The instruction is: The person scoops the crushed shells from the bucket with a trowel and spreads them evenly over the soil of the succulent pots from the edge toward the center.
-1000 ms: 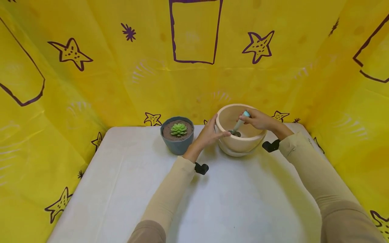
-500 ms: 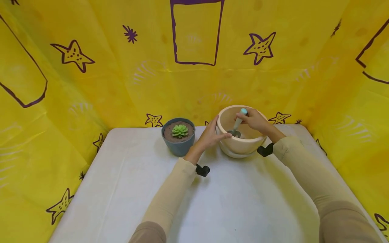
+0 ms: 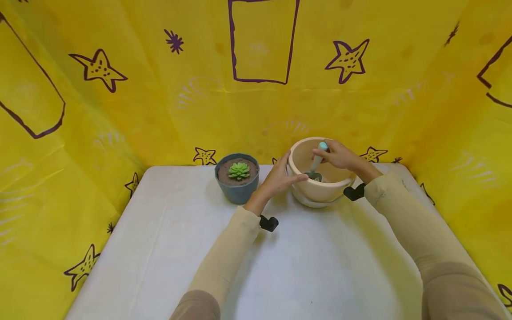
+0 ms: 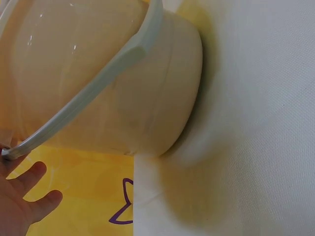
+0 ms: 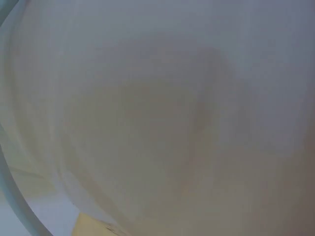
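Note:
In the head view a cream bucket [image 3: 325,192] stands near the table's back edge. My left hand [image 3: 277,178] holds its left side, with the thumb along the front rim and the fingers [image 4: 30,178] spread outside near the pale bail handle [image 4: 93,96]. Over the opening, my right hand [image 3: 340,157] grips a small trowel by its white and light blue handle [image 3: 318,160]. The trowel's dark grey blade [image 3: 314,176] points down inside the bucket, its tip hidden behind the front rim. The right wrist view shows mostly the pale, blurred bucket wall [image 5: 147,132].
Left of the bucket, a blue-grey pot [image 3: 237,192] holds brown soil and a green succulent [image 3: 239,170]. The white table [image 3: 224,249] meets a yellow curtain [image 3: 192,111] with drawn starfish at the back and sides.
The trowel handle has tipped more upright, its blade still inside the bucket. My left hand keeps its place on the bucket's side. The head view has shifted slightly.

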